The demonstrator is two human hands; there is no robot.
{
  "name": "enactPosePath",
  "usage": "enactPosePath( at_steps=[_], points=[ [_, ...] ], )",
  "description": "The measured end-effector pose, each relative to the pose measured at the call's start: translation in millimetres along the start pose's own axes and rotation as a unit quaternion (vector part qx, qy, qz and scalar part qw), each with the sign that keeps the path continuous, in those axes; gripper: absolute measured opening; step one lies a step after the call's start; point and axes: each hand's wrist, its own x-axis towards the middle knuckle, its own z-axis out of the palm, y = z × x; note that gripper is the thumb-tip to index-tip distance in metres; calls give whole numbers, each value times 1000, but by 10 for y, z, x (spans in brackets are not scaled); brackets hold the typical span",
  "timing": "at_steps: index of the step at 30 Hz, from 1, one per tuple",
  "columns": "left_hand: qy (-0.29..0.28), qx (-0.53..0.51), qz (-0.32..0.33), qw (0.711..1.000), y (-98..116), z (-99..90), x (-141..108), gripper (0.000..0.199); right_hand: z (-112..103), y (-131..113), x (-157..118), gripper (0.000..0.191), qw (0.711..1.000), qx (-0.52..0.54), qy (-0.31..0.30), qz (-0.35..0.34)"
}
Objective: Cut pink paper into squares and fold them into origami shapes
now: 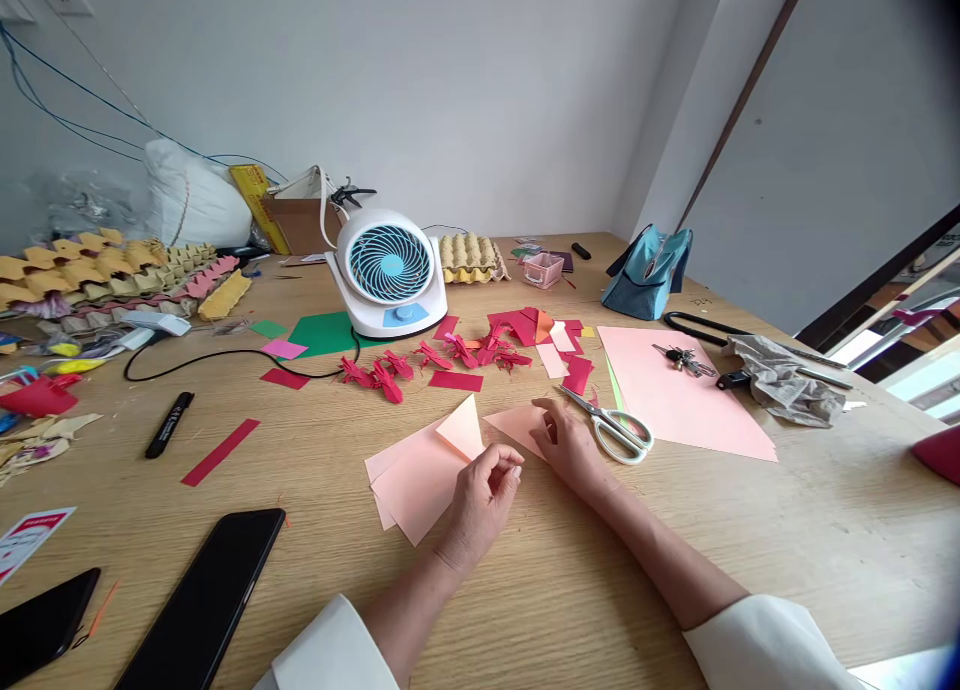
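White sleeves [330, 650] are crossing the lower edge, with a black phone [210, 590] lying to their left on the tabletop [600, 600]. Left hand [484, 492] is curling nearly closed at the right edge of overlapping pink sheets [421, 485], any grip unclear; right hand [568, 448] is resting half open over a separate pink piece [514, 426], hold likewise indeterminable. White-handled scissors [600, 417] are lying just beside it, and red paper figures [385, 380] are sitting beyond both hands.
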Motion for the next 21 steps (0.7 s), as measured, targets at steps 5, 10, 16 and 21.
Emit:
enactPosePath(
  at_steps=[5, 10, 16, 21],
  points=[
    [30, -28, -21, 999, -31, 10, 19, 11, -102, 12, 25, 43, 977, 200, 56, 49],
    [70, -121, -73, 987, -90, -15, 68, 33, -143, -128, -16, 53, 931, 358, 54, 39],
    [73, -228, -123, 963, -2, -81, 75, 34, -48, -325, -191, 47, 925, 378, -31, -31],
    [106, -257, -134, 951, 27, -87, 87, 34, -59, -349, -257, 43, 944, 314, -41, -92]
  ],
)
